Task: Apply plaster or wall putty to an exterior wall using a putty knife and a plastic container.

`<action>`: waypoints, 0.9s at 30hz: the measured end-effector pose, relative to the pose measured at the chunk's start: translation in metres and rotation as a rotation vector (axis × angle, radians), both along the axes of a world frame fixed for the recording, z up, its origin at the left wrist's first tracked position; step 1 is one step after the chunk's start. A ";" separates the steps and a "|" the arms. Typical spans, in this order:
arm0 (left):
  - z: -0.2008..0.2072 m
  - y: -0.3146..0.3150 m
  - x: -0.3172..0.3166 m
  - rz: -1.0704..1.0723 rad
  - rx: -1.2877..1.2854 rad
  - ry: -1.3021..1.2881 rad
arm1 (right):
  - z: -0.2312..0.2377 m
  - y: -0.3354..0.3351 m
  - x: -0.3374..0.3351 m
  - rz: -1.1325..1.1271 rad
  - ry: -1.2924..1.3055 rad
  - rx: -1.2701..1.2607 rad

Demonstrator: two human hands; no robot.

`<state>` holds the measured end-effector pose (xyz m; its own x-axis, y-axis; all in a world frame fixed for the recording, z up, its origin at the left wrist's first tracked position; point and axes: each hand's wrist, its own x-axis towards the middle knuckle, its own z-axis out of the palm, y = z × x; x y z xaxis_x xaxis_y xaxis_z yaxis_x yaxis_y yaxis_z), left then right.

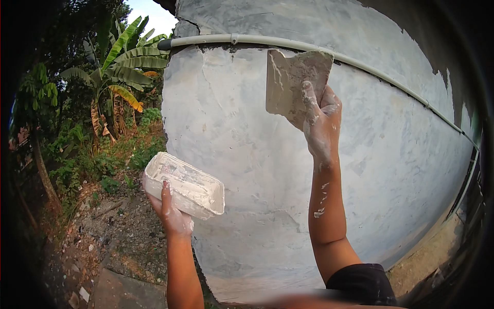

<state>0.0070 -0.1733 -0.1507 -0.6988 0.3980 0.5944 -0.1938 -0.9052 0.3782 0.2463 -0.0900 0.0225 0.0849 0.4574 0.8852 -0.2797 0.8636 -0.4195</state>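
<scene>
My right hand (321, 121) is raised to the upper part of the wall, its fingers closed on a flat, plaster-smeared spreader (293, 85). The spreader's top edge lies just under a white pipe (257, 39). My left hand (172, 211) holds a white rectangular tub (185, 185) at its left end, the thumb along the near side. The tub is tilted, and pale plaster coats its inside and rim. Smears of the same plaster mark both hands and my right forearm. Before me stands the wall (247, 154), covered in patchy white and grey plaster.
The pipe runs across the wall, held by a clip, and slopes down to the right. At the left the wall ends at a rough edge. Beyond it are banana plants (123, 67), bushes and stony ground (123, 232). A concrete slab (126, 291) lies at lower left.
</scene>
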 end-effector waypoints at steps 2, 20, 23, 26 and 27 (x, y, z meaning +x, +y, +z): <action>-0.014 0.012 -0.001 -0.108 -0.025 -0.041 | -0.058 0.013 -0.004 0.068 0.078 -0.114; -0.103 0.038 0.030 -0.169 -0.271 -0.084 | -0.283 -0.008 -0.032 0.122 0.235 -0.414; -0.106 0.037 0.034 -0.186 -0.285 -0.088 | -0.287 -0.010 -0.025 0.081 0.287 -0.393; -0.102 0.038 0.042 -0.198 -0.297 -0.060 | -0.306 -0.003 -0.023 0.022 0.167 -0.346; -0.102 0.039 0.045 -0.204 -0.306 -0.062 | -0.319 0.000 -0.022 0.014 0.166 -0.355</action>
<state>0.0520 -0.1342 -0.2525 -0.6177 0.6857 0.3851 -0.3901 -0.6924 0.6070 0.2239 -0.0901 -0.2970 0.2051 0.7346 0.6467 -0.3799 0.6687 -0.6391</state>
